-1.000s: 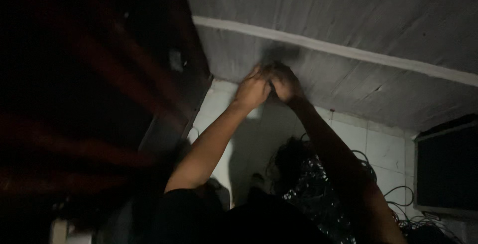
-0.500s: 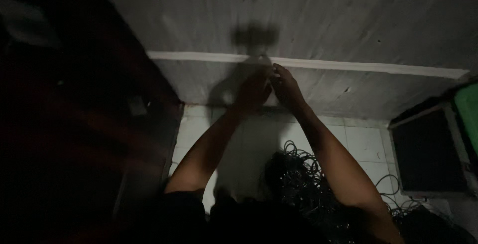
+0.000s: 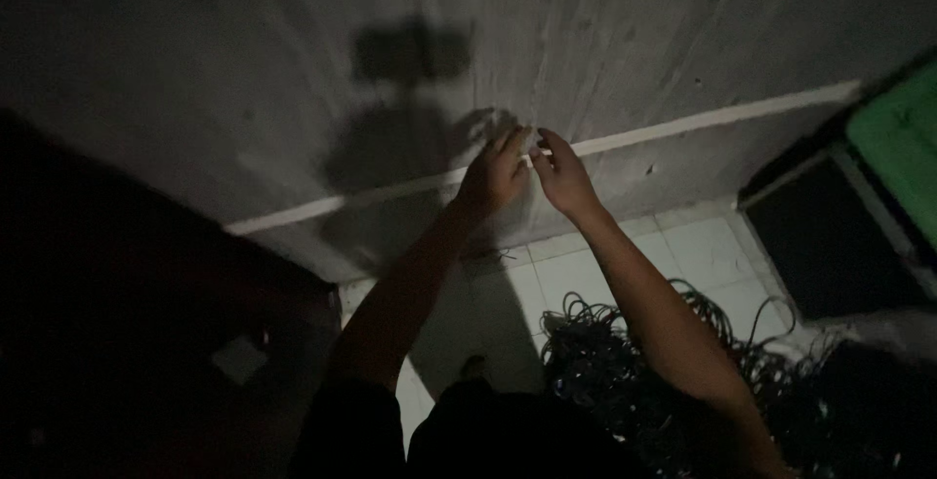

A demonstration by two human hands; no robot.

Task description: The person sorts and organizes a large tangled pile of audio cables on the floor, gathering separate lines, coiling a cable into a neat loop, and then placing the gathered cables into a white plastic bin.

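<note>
Both arms reach out together in a dim room. My left hand [image 3: 493,174] and my right hand [image 3: 563,174] meet fingertip to fingertip on a small pale piece [image 3: 535,156]. It is too dim to tell what the piece is. The hands sit right against a thin white strip [image 3: 683,125] that runs across the grey boarded surface [image 3: 634,30]. Their shadow [image 3: 410,98] falls on that surface just left of the hands.
A tangle of dark cables [image 3: 625,372] lies on white tiles [image 3: 683,254] below my right arm. A dark box [image 3: 830,240] with a green top [image 3: 898,132] stands at the right. A large dark cabinet [image 3: 146,323] fills the left.
The view has swung, so the strip now slants and the green-topped box shows more at the right. My hands have stayed together at the strip.
</note>
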